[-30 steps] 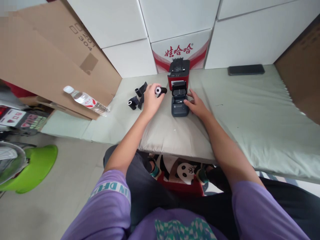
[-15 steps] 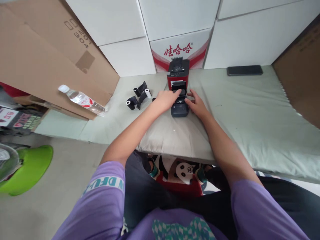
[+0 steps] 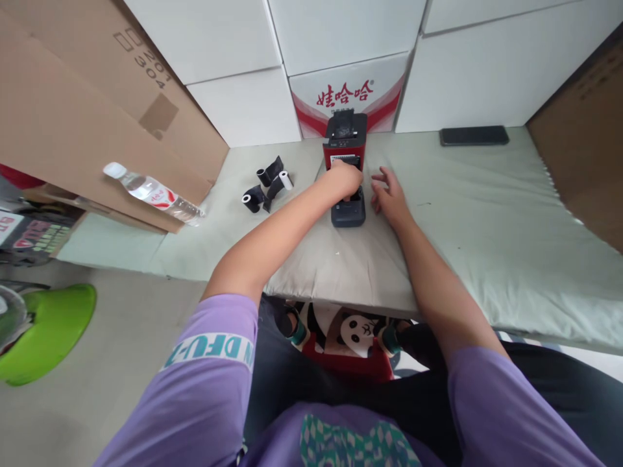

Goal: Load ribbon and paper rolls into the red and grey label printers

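On the pale green surface (image 3: 487, 214), the left hand (image 3: 343, 180) curls over the open top of the dark grey label printer (image 3: 348, 211), hiding the compartment; whether it grips anything cannot be told. The right hand (image 3: 389, 198) lies open just beside the printer's right edge, fingers spread. Behind stands a red printer (image 3: 344, 139). Left of both lie paper rolls (image 3: 267, 185) in black wrap; their count is unclear.

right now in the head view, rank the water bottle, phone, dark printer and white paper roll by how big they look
1. water bottle
2. phone
3. dark printer, partly hidden under the left hand, so unsure against the phone
4. white paper roll
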Demonstrator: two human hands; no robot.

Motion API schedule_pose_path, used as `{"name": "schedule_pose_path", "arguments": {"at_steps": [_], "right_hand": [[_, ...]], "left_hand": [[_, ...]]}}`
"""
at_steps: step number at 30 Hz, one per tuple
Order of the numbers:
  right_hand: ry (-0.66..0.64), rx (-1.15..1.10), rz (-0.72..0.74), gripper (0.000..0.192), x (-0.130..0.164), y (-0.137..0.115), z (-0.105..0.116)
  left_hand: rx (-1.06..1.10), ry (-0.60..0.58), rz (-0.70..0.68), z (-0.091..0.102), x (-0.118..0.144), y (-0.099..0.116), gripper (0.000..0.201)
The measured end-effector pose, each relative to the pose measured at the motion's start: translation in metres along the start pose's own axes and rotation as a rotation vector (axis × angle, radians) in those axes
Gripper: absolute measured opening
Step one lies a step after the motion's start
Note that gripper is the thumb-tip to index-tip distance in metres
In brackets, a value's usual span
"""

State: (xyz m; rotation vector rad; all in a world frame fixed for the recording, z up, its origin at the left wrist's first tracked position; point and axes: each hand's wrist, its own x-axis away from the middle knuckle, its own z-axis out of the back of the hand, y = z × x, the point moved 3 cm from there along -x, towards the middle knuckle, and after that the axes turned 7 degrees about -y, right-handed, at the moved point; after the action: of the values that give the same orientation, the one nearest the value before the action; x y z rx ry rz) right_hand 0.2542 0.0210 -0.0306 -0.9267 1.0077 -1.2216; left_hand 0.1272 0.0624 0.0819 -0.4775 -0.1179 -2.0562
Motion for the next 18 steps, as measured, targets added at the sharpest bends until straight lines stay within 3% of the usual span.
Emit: {"name": "schedule_pose_path", "arguments": {"at_steps": [3, 4, 10, 18], "right_hand": [[0.061, -0.053, -0.035, 0.116, -0.006, 0.006, 0.007], [0.069, -0.067, -0.040, 0.117, -0.007, 0.007, 0.007], [0.064, -0.070, -0.032, 0.118, -0.008, 0.009, 0.006], [0.025, -0.014, -0.023, 0.114, -0.013, 0.015, 0.005]], "left_hand": [[-0.157, -0.197, 0.021, -0.001, 0.006, -0.005, 0.047], [-0.154, -0.206, -0.007, 0.001, 0.010, -0.006, 0.045], [-0.089, -0.201, -0.075, 0.006, 0.022, -0.012, 0.046], [-0.232, -0.105, -0.052, -0.001, 0.010, 0.004, 0.061]]}}
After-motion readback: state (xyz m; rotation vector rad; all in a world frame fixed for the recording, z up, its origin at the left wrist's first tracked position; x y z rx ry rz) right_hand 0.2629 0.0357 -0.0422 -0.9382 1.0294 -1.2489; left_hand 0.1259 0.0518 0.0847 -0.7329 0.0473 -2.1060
